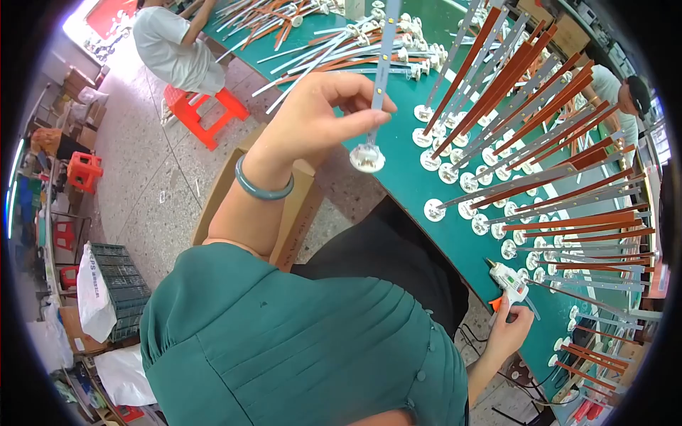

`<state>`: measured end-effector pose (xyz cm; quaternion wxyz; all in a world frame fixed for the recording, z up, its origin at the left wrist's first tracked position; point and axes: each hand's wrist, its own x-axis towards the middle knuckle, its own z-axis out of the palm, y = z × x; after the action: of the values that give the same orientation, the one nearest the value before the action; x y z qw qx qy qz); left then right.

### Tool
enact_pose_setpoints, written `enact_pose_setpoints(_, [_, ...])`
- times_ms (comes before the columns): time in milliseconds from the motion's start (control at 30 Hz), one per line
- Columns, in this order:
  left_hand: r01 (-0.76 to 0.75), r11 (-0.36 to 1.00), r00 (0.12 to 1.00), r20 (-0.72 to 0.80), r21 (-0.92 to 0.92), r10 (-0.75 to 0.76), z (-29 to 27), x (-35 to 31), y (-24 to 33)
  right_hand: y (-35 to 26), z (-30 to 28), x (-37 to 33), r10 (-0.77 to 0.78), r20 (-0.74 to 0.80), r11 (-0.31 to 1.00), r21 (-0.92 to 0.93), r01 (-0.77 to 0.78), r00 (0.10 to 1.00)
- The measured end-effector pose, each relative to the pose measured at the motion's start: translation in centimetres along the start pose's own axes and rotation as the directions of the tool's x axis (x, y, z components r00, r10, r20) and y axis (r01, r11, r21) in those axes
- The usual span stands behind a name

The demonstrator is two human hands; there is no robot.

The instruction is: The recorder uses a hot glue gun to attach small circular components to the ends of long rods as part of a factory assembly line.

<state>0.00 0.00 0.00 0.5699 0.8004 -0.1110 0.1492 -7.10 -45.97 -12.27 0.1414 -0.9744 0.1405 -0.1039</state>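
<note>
My left hand (320,117), raised near the table's left edge, pinches a narrow grey LED light strip (384,64) between thumb and fingers. A round white base (367,157) is at the strip's lower end, just below the fingertips. Low on the right, my right hand (513,332) is wrapped round the handle of a white glue gun (509,279) with an orange trigger; its nozzle points up and left over the table. Close to the gun, many grey and brown strips stand on white round bases (435,209) in a dense group.
The green table (415,184) runs along my right. Loose strips (348,53) are piled at its far end. A cardboard box (302,231) sits beside my lap. One person (174,46) sits on a red stool (206,117); another (614,92) is across the table.
</note>
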Motion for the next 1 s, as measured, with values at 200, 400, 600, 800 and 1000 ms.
enact_pose_setpoints(200, [-0.209, 0.969, 0.902, 0.359, -0.128, 0.242, 4.4, -1.6, 5.4, 0.4, -3.2, -0.1, -0.211, -0.217, 0.848, 0.445, 0.289, 0.953])
enact_pose_setpoints(400, [-0.316, 0.894, 0.606, 0.657, -0.318, 0.448, 14.2, -1.8, 8.1, -9.3, -10.8, -2.2, -0.379, -0.141, 0.318, 0.908, 0.272, 0.914])
enact_pose_setpoints(600, [-0.264, 0.899, 0.618, 0.655, -0.349, 0.435, 21.0, -2.4, 8.2, -6.4, -12.1, -1.6, -0.484, -0.253, 0.449, 0.75, 0.486, 0.838])
enact_pose_setpoints(800, [-0.518, 0.81, 0.683, 0.437, -0.276, 0.585, 22.8, -3.7, 4.2, 0.5, -16.1, -2.8, 0.139, -0.299, 0.415, 0.883, 0.219, 0.944])
enact_pose_setpoints(1000, [-0.397, 0.892, 0.647, 0.622, -0.219, 0.44, 24.8, -5.3, -1.5, 4.8, -18.8, -2.9, 0.163, -0.365, 0.435, 0.861, 0.265, 0.917])
